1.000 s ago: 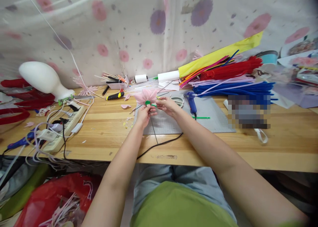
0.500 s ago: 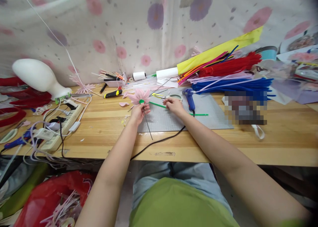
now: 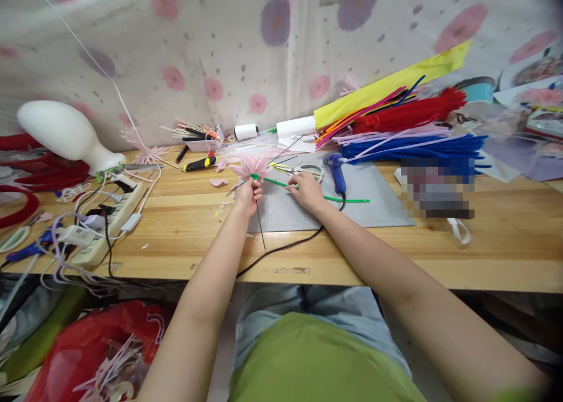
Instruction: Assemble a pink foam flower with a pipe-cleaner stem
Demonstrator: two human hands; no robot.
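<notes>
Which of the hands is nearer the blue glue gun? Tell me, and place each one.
Right. The right hand lies on the grey mat just left of the blue glue gun, not touching it. The left hand is farther left, holding the pink flower.

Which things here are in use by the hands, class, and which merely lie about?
In use: pink flower on its wire, held by left hand; green strip under right hand.

Lying about: glue gun, power strip, blue stems, yellow-handled tool.
</notes>
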